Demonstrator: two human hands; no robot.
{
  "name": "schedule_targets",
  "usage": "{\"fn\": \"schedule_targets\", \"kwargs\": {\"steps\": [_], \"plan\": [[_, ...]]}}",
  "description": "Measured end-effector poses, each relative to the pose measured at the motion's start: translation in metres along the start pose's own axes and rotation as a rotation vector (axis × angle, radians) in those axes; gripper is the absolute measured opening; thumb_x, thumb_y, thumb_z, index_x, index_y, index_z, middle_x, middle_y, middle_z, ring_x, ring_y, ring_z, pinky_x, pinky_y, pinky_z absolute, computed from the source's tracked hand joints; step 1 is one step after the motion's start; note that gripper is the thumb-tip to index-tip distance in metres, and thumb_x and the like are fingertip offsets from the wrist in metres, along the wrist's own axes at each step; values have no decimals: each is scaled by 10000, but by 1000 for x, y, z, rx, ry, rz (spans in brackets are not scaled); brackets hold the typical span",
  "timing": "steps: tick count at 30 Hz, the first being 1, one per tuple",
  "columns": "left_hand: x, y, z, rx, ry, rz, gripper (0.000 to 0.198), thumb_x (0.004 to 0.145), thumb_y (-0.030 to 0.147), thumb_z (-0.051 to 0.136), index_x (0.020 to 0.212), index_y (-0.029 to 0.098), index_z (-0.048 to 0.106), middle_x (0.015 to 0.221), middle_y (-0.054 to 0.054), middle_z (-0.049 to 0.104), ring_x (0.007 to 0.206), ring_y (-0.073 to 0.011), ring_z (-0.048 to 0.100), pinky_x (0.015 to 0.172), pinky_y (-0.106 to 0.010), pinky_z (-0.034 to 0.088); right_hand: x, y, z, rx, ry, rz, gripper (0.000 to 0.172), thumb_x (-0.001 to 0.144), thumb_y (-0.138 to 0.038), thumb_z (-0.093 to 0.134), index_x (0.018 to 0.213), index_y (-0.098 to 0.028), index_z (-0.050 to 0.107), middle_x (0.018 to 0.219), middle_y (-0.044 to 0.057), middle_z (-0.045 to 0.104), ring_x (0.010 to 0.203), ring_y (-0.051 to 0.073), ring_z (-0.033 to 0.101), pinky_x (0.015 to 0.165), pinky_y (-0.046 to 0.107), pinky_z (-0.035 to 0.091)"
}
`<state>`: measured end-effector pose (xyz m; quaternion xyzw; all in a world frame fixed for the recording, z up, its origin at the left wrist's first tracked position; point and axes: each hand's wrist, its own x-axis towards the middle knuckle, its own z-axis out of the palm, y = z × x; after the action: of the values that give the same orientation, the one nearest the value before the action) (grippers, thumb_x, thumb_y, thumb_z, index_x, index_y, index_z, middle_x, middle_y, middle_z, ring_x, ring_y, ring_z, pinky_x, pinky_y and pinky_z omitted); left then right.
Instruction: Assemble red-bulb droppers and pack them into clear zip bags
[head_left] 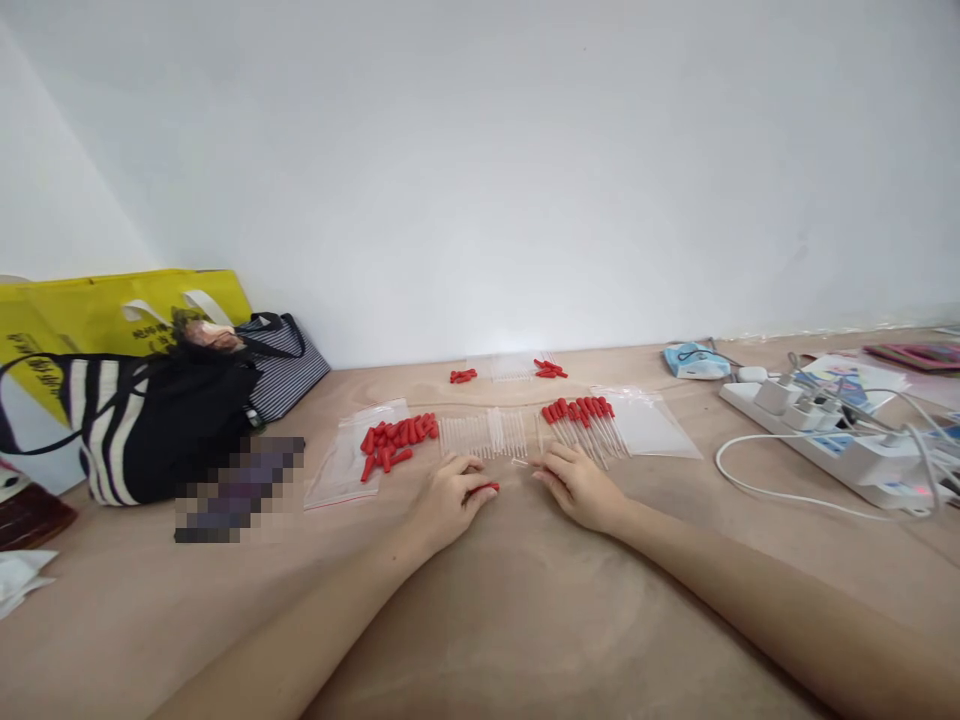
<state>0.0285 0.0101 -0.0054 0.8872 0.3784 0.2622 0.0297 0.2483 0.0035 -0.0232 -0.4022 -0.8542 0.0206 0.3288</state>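
Note:
My left hand (pixel 448 500) rests low over the table, its thumb and fingers closed on a red rubber bulb (pixel 487 487). Facing it, my right hand (pixel 581 487) pinches a thin glass dropper tube (pixel 520 462), whose clear end points left toward the other hand. A heap of loose red bulbs (pixel 397 436) lies on a clear zip bag to the left. Between the hands and the wall is a row of bare glass tubes (pixel 480 436). Beyond my right hand, several droppers with red bulbs fitted (pixel 581 412) lie side by side, partly over another clear bag (pixel 660 425).
Near the wall are small groups of red bulbs (pixel 463 376) and more tubes (pixel 513 367). A white power strip (pixel 825 445) with plugs and cables and a blue face mask (pixel 696 361) sit right. Bags, including a black one (pixel 180 420), and a blurred dark object (pixel 244 490) stand left.

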Motion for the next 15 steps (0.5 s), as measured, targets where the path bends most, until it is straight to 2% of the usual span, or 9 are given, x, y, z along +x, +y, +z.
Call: {"fn": "schedule_targets", "kwargs": {"steps": [7, 15], "plan": [[5, -1, 4, 111, 44, 67, 139, 860, 246, 433, 841, 184, 556, 810, -11, 647, 765, -178, 556, 800, -374, 344, -1, -13, -1, 68, 17, -41, 142, 821, -155, 421, 912, -167, 530, 784, 39, 550, 729, 136, 499, 679, 277, 351], [2, 1, 4, 69, -4, 43, 172, 888, 252, 375, 915, 209, 539, 870, -4, 656, 826, -174, 560, 866, -390, 279, 0, -19, 3, 102, 16, -45, 145, 816, -158, 429, 921, -172, 529, 765, 30, 552, 700, 127, 491, 704, 292, 337]]}}
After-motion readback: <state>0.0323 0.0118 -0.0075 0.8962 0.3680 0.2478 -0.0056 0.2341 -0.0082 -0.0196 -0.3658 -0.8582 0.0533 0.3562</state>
